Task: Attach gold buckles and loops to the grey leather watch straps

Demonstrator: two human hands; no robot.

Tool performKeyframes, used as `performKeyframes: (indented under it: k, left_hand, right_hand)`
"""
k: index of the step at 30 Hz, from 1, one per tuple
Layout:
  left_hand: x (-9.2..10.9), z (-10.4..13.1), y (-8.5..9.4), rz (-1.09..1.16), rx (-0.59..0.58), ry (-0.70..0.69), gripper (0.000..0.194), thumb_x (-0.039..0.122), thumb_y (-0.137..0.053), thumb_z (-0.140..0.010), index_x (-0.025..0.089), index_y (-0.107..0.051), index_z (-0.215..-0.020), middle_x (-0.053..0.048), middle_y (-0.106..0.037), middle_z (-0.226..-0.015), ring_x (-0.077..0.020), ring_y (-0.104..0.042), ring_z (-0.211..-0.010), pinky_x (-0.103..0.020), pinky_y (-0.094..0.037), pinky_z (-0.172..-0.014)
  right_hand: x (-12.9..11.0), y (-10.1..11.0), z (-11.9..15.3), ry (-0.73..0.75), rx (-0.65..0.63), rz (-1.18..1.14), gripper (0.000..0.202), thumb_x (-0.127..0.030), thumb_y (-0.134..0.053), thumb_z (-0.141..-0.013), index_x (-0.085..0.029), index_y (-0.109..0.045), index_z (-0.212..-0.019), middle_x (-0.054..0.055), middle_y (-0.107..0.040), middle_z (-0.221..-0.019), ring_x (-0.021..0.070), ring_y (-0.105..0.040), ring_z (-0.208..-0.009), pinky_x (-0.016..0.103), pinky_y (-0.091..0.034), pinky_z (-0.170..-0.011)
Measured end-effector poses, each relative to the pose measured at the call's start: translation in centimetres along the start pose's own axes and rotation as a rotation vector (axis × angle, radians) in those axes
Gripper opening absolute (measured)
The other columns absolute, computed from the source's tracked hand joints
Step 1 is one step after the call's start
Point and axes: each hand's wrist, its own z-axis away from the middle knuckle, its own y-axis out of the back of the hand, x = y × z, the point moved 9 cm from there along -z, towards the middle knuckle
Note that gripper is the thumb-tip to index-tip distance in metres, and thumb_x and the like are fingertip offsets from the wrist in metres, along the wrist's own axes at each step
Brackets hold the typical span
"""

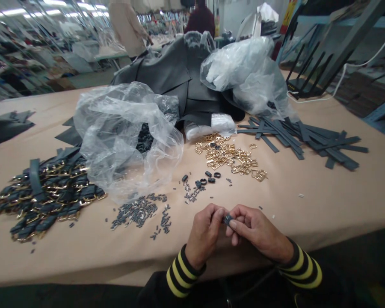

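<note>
Between my two hands, just over the table's near edge, is a small dark strap loop. My left hand pinches it from the left with thumb and fingers. From the other side my right hand grips it, thumb on top and fingers curled beneath. Part of the loop is covered by the fingertips. Beyond the hands lie several finished-looking dark loops among tiny dark pieces. Gold buckles form a loose pile farther back. A larger heap of small dark pieces spreads to the left.
Buckled dark straps are heaped at the left. Clear plastic bags stand mid-table and at the back. Long dark strips lie at the right, near a black router with a white cable. Two people stand in the background.
</note>
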Motion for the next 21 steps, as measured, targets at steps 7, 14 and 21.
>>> performKeyframes:
  k: [7,14,21]
  left_hand:
    - [0.8,-0.7,-0.9,-0.143,-0.089,-0.100,0.019,0.024,-0.041,-0.086,0.015,-0.057,-0.088,-0.004,-0.061,-0.073,-0.0143,-0.056,-0.068,-0.025,-0.043,-0.065]
    - [2.0,-1.0,-1.2,-0.187,-0.044,-0.272,0.013,0.015,-0.040,-0.085,0.016,-0.053,-0.081,-0.006,-0.058,-0.078,-0.0142,-0.055,-0.073,-0.026,-0.044,-0.066]
    - [3.5,-1.2,-1.4,-0.191,0.006,-0.363,0.010,0.013,-0.043,-0.082,0.017,-0.048,-0.074,-0.008,-0.053,-0.086,-0.0172,-0.053,-0.080,-0.031,-0.046,-0.069]
  right_hand:
    - [0.3,1.0,-0.3,-0.026,0.060,0.002,0.017,-0.030,-0.050,-0.083,-0.013,-0.048,-0.082,0.001,-0.061,-0.066,0.0087,-0.057,-0.051,0.020,-0.043,-0.050]
    - [0.1,1.6,-0.5,-0.015,0.050,0.062,0.013,-0.026,-0.048,-0.084,-0.014,-0.049,-0.082,0.004,-0.063,-0.075,0.0087,-0.058,-0.053,0.022,-0.043,-0.053]
    - [0.6,2.9,-0.9,-0.039,0.088,0.000,0.015,-0.029,-0.050,-0.083,-0.014,-0.048,-0.080,-0.002,-0.056,-0.055,0.0093,-0.055,-0.049,0.021,-0.042,-0.049]
